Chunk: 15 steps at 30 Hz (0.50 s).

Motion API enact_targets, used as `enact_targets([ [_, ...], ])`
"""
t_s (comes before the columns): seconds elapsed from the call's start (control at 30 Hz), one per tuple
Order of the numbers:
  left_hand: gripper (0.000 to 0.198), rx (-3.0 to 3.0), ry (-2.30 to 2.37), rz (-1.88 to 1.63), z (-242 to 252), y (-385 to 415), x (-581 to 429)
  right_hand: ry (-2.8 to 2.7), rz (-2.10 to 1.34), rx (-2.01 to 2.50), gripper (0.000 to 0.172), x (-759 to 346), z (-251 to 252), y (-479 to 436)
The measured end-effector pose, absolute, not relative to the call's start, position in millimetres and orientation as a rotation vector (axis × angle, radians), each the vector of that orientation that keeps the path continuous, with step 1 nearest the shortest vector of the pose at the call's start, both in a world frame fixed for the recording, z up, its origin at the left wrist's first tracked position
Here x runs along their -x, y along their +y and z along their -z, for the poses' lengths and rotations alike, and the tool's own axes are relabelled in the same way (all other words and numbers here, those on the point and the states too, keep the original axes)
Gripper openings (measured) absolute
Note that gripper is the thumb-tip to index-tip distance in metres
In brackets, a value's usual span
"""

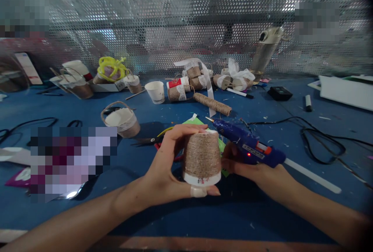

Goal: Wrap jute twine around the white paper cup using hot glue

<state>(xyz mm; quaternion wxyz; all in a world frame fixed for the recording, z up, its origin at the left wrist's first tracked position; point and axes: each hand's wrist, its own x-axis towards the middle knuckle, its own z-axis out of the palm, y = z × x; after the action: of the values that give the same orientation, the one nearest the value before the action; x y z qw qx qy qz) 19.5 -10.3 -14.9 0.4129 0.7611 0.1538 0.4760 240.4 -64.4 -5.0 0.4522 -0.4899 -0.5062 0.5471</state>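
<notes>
Cup [202, 155]: was upside down above the near middle of the table [180, 217], wrapped in twine [201, 147].
Left hand [163, 172]: gripped it between fingers and thumb.
Right hand [258, 172]: curled just right; I could not tell its grip.
Glue gun [239, 135]: pointed left, far of that hand.

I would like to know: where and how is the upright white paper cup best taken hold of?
Best grip the outer wall of the white paper cup, just below its rim, coming gently from the near side. It stands mouth up, narrowing downward, so the wider rim should stop slipping; the red-and-white cup close at its right makes that side tighter.
</notes>
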Motion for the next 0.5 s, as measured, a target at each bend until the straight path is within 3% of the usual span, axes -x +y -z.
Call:
enact_targets([
  [0.3, 0.085, -1.902, 0.476, -1.132, 13, -3, -14, -1.412, -1.001, 1.357, 0.031, -249, 9, -63],
  [0.5, 0.088, -2.117, 0.681, -0.978, 5, 6, -5, -1.471, -0.949, 1.357, 0.032, -253, 13, -63],
])
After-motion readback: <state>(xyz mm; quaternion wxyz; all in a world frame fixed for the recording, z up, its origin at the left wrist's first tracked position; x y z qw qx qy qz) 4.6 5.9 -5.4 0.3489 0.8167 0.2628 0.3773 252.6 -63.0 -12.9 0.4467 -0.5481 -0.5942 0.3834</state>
